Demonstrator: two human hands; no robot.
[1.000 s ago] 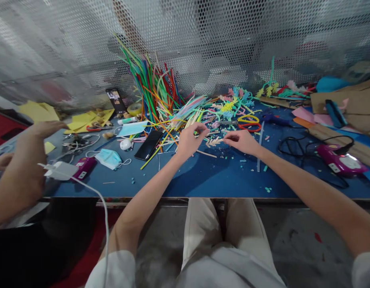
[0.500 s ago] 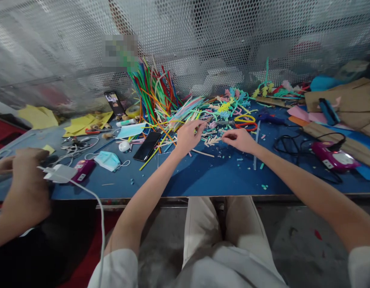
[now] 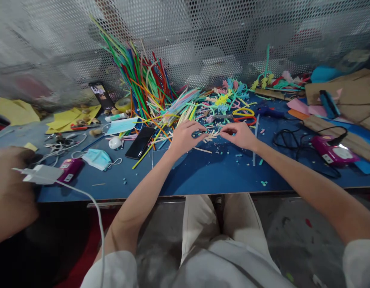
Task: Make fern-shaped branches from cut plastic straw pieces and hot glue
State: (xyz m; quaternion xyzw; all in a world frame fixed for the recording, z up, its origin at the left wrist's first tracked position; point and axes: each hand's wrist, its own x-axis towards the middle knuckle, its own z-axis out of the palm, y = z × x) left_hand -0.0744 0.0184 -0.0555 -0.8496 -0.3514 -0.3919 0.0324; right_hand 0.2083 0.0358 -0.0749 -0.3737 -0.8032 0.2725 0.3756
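Note:
A cream sprig of short pipe-cleaner pieces (image 3: 212, 136) is between my two hands, just over the blue table. My left hand (image 3: 186, 138) has its thumb and fingers curled together at the sprig's left end. At the opposite end, my right hand (image 3: 240, 136) closes thumb and forefinger on the tip of it. Behind my hands lie scissors (image 3: 243, 114) with yellow and red handles. Bundles of pastel pipe cleaners (image 3: 183, 105) lie beyond my left hand, and small cut bits are scattered around both hands.
Tall coloured pipe cleaners (image 3: 143, 80) stand at the back. To the left are a black phone (image 3: 139, 143), a face mask (image 3: 97, 159) and another person's blurred arm (image 3: 12, 192). On the right are a glue gun (image 3: 272, 113) and a purple power strip (image 3: 333, 151) with a black cable.
The view has shifted slightly to the right. My left hand has come closer to the cream sprig, and my right fingertips have moved onto its end. The other person's arm has moved left in view.

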